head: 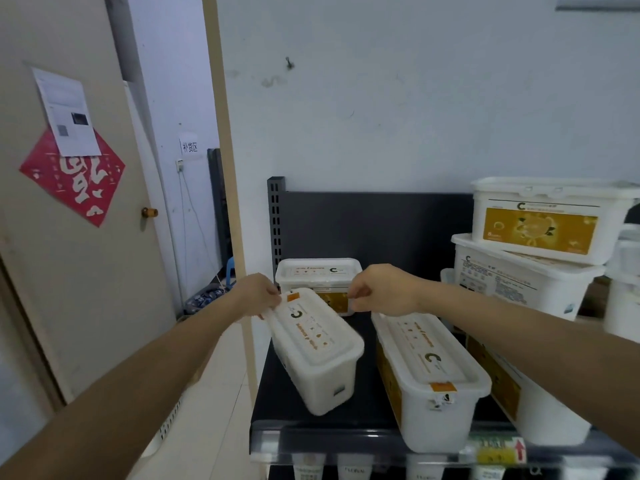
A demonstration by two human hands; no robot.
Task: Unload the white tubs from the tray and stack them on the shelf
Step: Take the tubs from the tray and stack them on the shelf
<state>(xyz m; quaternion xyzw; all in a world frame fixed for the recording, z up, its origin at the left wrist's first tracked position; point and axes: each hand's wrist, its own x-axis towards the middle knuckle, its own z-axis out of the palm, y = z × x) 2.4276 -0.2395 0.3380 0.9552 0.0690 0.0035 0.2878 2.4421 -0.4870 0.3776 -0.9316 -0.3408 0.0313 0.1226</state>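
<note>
Setting the skewed white tub (317,351) down well on the dark shelf (369,382) likely means turning it until its long sides run parallel with the neighbouring tub (429,368) at its 3 o'clock, then easing it back toward the rear tub (318,270) at 12 o'clock without nudging either. The left hand (256,294) pinches the lid rim at its far-left corner. The right hand (381,289) is curled at the far-right corner, but I cannot tell whether it truly grips.

tubs (317,355) white, orange labels | shelf (346,415) black | poster (74,178) red
</note>
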